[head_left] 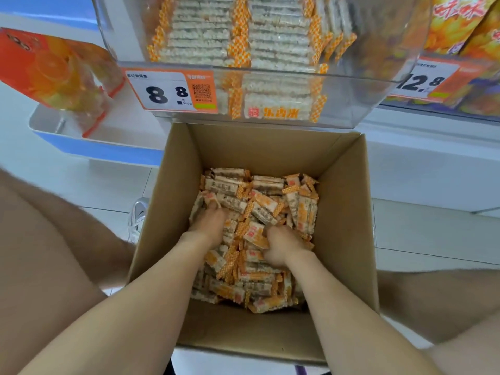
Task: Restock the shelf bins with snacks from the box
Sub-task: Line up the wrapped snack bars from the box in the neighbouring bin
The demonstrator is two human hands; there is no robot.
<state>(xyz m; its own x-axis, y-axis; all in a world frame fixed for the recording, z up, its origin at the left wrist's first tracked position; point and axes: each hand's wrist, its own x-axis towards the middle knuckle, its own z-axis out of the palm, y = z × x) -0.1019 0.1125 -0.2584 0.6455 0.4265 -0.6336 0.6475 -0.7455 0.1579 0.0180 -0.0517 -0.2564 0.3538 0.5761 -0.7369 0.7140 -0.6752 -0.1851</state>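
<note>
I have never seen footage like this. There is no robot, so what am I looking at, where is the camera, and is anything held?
No machine here: a person works with bare hands. The single picture comes from a camera worn on their head, looking forward and down. An open cardboard box stands on the floor, part filled with loose wrapped snack bars in orange and white. Both hands reach into it. The right hand curls round a few bars. The left hand has its fingers pushed into the pile, and whether it grips any is hidden. Above the box, a clear shelf bin holds neat rows of the same bars, with a price tag reading 8.8.
</note>
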